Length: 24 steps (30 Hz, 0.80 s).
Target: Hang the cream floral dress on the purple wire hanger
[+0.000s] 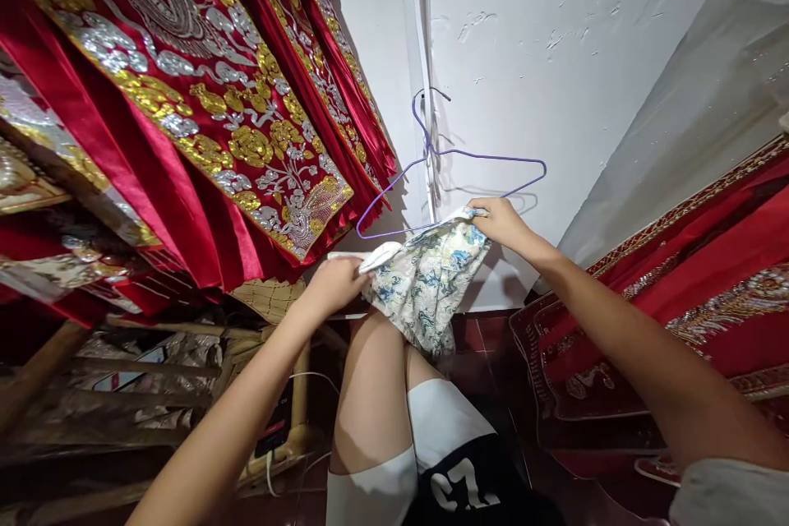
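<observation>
A white garment with a blue and green floral print (428, 288) is stretched between my two hands, its white upper edge toward the wall. My left hand (338, 283) is closed on the left end of that edge. On the other side, my right hand (498, 222) pinches the right end. A purple wire hanger (486, 154) hangs just beyond the garment. Its lower bar meets the garment's top edge, and I cannot tell whether it passes inside. Part of the hanger's right side is hidden behind my right hand.
Red costumes with gold and silver sequins (246, 115) hang at the left. A bamboo rack (302, 394) stands below them, with a phone (129, 370) on it. The hanger hooks by a white pole (422, 33) against the white wall (523, 33). Red embroidered cloth (727, 288) fills the right side.
</observation>
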Available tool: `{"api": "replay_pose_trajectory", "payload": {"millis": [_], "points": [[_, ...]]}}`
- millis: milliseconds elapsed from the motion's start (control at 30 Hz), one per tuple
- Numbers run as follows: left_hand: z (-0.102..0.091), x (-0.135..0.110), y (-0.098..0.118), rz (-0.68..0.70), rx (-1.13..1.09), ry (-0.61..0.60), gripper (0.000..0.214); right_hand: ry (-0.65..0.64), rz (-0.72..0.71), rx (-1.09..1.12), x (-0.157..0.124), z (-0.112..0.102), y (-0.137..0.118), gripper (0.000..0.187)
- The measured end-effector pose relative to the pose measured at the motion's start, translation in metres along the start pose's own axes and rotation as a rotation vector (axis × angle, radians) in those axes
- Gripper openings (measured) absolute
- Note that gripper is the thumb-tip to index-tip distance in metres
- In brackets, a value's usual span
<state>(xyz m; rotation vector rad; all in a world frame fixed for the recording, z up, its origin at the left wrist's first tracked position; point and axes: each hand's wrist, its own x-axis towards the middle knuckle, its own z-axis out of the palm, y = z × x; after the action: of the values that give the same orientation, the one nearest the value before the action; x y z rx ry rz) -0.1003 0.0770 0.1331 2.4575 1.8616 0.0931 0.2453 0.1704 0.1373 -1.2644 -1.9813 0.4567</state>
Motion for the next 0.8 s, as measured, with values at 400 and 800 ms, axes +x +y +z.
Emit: {"api": "replay_pose_trajectory", "payload": {"millis": [400,800], "points": [[-0.045,0.045,0.024,0.257,-0.606,0.622,0.036,-0.041,-0.067,0.144,-0.038,-0.032,-0.03,0.031],[-0.037,0.058,0.021,0.306,-0.582,0.57,0.034,0.254,0.156,-0.183,0.019,-0.08,0.015,0.038]]}}
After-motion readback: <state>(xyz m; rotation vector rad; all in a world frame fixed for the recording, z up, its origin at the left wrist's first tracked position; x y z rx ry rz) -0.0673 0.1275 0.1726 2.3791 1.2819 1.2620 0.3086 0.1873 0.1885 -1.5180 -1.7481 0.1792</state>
